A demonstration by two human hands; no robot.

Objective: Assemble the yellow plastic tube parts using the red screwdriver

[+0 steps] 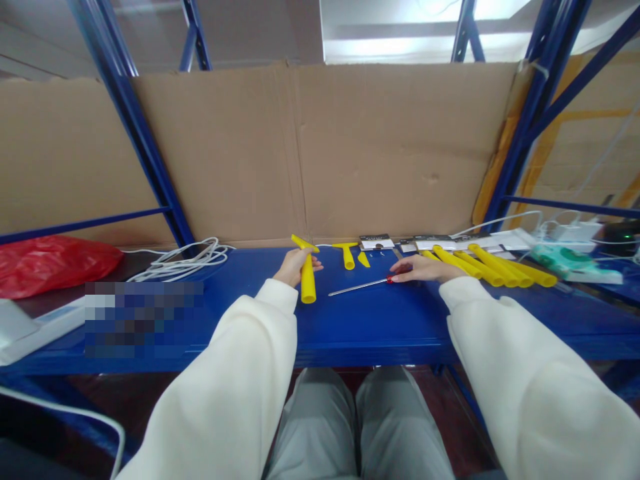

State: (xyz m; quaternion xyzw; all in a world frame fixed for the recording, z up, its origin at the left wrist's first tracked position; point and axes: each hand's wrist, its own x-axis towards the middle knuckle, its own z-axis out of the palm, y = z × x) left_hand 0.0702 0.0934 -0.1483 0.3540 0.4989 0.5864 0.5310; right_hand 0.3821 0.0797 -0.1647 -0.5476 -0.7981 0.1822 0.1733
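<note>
Your left hand (pixel 296 265) is left of the middle of the frame, its fingers clamped around a yellow T-shaped tube piece (pixel 309 283). The crossbar is above your grip, and the tube's open round end points down toward the bottom of the frame.

Your right hand (pixel 420 268), right of the middle, has its fingers closed on the red handle of a screwdriver (pixel 357 288). Most of that handle is hidden under them; the long metal shaft points left, its tip just right of your yellow piece and apart from it. Whether the shaft touches the blue desk (pixel 370 327) you cannot tell from this view.

Between your hands, farther back, another yellow T-shaped piece (pixel 349 257) lies on the desk, with a small yellow wedge (pixel 364 259) just to its right. Behind these is a black-and-white packet (pixel 377 242) near the cardboard panel (pixel 300 153) that stands along the back.

By your right wrist, toward the right of the frame, several yellow tubes (pixel 495 267) lie side by side at a slant, their round ends facing you. Beyond them, at the far right, is a green-and-white package (pixel 567 261). Left of your left hand lies a coiled white cable (pixel 180 261), and at the left edge of the frame a crumpled red plastic bag (pixel 55 265).
</note>
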